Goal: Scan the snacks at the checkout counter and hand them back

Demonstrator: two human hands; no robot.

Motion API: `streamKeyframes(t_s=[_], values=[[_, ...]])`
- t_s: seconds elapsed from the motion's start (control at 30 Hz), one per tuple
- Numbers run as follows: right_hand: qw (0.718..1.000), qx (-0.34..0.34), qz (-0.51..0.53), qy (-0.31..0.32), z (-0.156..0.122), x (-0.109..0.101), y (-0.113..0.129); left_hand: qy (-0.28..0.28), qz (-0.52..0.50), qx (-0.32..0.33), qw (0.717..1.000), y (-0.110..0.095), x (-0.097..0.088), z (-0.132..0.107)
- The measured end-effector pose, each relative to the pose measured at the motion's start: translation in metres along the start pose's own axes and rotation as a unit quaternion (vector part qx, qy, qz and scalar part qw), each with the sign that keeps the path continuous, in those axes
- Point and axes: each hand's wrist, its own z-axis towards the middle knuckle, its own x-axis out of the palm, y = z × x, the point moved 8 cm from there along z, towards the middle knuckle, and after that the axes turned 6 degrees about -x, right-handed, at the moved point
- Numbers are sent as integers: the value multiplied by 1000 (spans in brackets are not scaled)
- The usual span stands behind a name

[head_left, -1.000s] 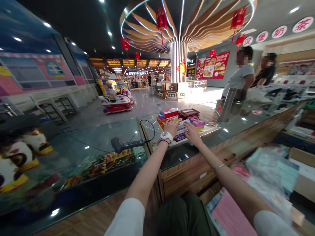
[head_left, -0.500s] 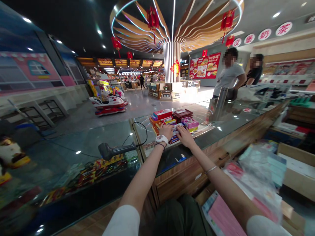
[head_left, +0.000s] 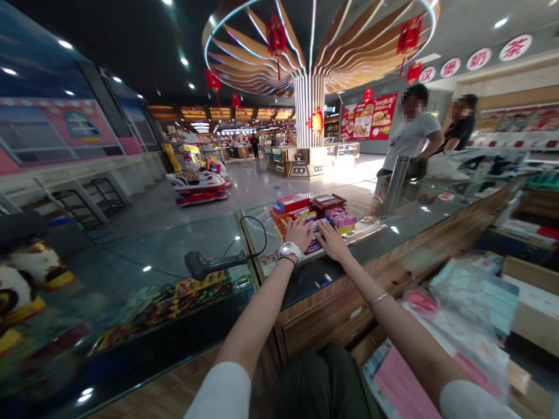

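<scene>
In the head view, my left hand [head_left: 299, 234], with a white watch on its wrist, rests over a pile of snack packs on the glass counter. Its fingers are apart and lie on the packs. Beside it my right hand [head_left: 332, 240] reaches onto the same pile, fingers stretched forward. A small pale pack [head_left: 315, 227] shows between the two hands. Around them are a red box [head_left: 292, 202], a dark brown pack [head_left: 328, 202], a pink pack [head_left: 341, 218] and a blue-lettered pack [head_left: 315, 248] at the near edge.
A black handheld scanner [head_left: 213, 263] with a cable lies left on the glass counter [head_left: 174, 238]. Below the glass are several packaged goods [head_left: 170, 302]. Plastic-wrapped goods [head_left: 463, 308] and an open carton [head_left: 533, 285] are at my right. Two people stand beyond the counter, near a metal post [head_left: 398, 177].
The whole view has shifted slightly, so the scene sits a little further right. Both hands stay on the snack pile, with only small finger movement.
</scene>
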Motion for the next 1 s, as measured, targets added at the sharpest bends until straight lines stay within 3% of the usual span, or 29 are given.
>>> streamKeyframes(t_s=[0.2, 0.4, 0.6, 1.0], values=[[999, -36, -12, -6, -3, -12, 15, 1, 21, -4, 1000, 9, -22, -14], [995, -94, 10, -11, 4, -23, 63, -23, 55, 0, 998, 34, -72, -46], [979, -181, 95, -9, 24, -15, 152, -60, 91, -53, 993, 88, -127, -94], [910, -313, 268, 36, 37, 34, 356, -98, 150, -225, 958, 221, -219, -222]])
